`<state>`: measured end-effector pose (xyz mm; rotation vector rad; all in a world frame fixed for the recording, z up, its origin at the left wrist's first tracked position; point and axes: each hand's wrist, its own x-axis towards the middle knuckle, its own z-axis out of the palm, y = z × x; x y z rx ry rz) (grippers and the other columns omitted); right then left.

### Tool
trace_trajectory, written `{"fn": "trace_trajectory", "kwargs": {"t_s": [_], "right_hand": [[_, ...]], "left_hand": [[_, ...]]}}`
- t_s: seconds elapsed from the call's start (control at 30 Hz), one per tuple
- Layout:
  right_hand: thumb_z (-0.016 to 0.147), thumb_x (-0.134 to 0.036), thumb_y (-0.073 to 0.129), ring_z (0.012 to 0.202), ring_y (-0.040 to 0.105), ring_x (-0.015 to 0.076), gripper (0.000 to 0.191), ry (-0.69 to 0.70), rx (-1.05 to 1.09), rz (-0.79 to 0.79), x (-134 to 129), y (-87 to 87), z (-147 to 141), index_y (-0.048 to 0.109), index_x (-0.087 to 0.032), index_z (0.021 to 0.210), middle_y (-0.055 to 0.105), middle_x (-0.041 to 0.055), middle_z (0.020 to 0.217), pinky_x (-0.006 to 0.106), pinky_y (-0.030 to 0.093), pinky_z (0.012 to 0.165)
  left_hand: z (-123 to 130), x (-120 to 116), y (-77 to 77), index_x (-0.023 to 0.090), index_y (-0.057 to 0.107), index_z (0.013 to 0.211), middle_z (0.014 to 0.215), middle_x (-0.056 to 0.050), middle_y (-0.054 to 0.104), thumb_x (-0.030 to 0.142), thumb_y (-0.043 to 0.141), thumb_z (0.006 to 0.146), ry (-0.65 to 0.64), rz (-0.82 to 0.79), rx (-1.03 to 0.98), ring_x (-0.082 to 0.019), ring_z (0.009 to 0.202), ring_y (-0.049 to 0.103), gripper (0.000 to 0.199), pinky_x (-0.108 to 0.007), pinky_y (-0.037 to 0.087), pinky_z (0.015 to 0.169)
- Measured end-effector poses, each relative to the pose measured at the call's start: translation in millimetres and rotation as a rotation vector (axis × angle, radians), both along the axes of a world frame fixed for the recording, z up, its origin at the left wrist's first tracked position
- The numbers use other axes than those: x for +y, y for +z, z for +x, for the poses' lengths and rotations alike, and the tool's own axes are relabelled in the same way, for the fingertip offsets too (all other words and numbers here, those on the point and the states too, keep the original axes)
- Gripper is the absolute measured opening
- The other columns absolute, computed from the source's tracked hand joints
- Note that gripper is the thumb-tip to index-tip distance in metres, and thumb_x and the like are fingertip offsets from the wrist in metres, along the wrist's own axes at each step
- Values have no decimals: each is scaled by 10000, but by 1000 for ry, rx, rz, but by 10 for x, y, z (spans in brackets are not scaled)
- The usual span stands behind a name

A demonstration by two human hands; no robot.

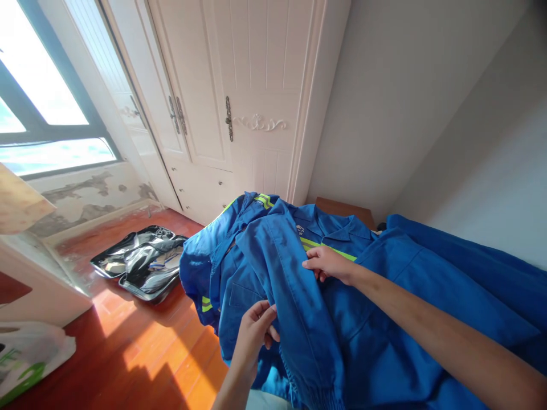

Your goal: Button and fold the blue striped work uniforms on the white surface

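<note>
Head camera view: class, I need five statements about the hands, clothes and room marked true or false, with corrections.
1. The left hand and right hand are at opposite edges of a blue sleeve. True.
2. The suitcase on the floor is closed. False: it lies open, with things inside.
3. A yellow-green stripe shows on the blue clothing. True.
4. The wardrobe doors are dark brown. False: they are whitish.
5. The plastic bag is at the right edge of the picture. False: it is at the lower left.

Room above the blue clothes [342,313] ends at the wardrobe [260,62].
</note>
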<state>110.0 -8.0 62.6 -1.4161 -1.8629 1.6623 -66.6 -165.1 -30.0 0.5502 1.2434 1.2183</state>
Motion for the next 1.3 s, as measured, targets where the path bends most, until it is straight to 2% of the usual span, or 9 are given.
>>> {"fn": "trace_trajectory", "kwargs": {"t_s": [0.17, 0.33, 0.43, 0.57, 0.7, 0.8, 1.0, 1.13, 1.3], "right_hand": [[719, -264, 698, 580, 571, 107, 163, -88, 150, -105, 14, -24, 93, 564, -174, 734, 598, -25, 641, 216, 485, 542], [760, -181, 648, 546, 550, 112, 61, -199, 70, -47, 17, -19, 165, 589, -172, 770, 574, -31, 596, 222, 467, 508], [775, -158, 648, 538, 556, 116, 63, -218, 43, -74, -8, -34, 171, 604, -163, 821, 599, -15, 604, 229, 471, 513], [801, -220, 680, 602, 585, 122, 100, -207, 92, -85, -105, -6, 150, 599, -168, 828, 616, -9, 666, 230, 494, 540], [776, -360, 751, 702, 628, 141, 262, -73, 133, -104, -266, 134, 198, 607, -162, 866, 654, 18, 778, 241, 534, 602], [703, -360, 821, 802, 672, 187, 548, -14, 152, -159, -435, 228, 298, 570, -147, 1141, 688, 60, 905, 279, 566, 657], [654, -238, 845, 771, 671, 172, 1094, -38, 98, -236, -825, 118, 476, 167, -104, 1502, 641, 2, 834, 293, 583, 688], [653, -135, 767, 634, 640, 141, 881, -74, 85, -102, -953, -52, 487, 346, -108, 1427, 594, -59, 688, 279, 570, 640], [686, -89, 651, 524, 559, 97, 610, -127, 46, 57, -1001, -64, 490, 516, -135, 1280, 555, -71, 647, 206, 475, 485]], "left_hand": [[-13, 14, 123, 168, 519, 648, 353, 46, 468, 600, 765, 629, -16, 75, 99, -42, 325, 370, 497, -139, 214, 354], [-206, -214, 311, 171, 523, 680, 430, -2, 574, 511, 712, 728, -85, 95, 75, -72, 368, 461, 392, -157, 298, 395], [-305, -325, 248, 171, 574, 789, 456, 3, 586, 439, 705, 714, -106, 55, 45, -116, 417, 542, 308, -176, 341, 418], [-240, -341, 63, 175, 599, 784, 601, 14, 607, 412, 687, 700, 83, 69, 55, -124, 558, 585, 266, -206, 447, 528], [-71, -388, -50, 161, 670, 865, 841, -46, 667, 528, 733, 693, 92, 52, 51, -173, 769, 622, 410, -250, 508, 645], [-4, -469, -99, 134, 695, 851, 749, -59, 664, 577, 727, 711, -26, 106, -4, -167, 693, 613, 465, -257, 496, 634], [5, -570, -87, 117, 739, 736, 687, -58, 692, 514, 810, 651, -158, 46, -37, -174, 659, 630, 412, -282, 512, 683], [-54, -661, -44, 135, 723, 713, 682, -51, 701, 458, 840, 628, -92, 38, -140, -167, 651, 641, 354, -253, 507, 644], [1, -795, -62, 164, 668, 1064, 935, -115, 738, 344, 899, 554, -324, 90, -241, -259, 791, 704, 588, -367, 558, 724]]}}
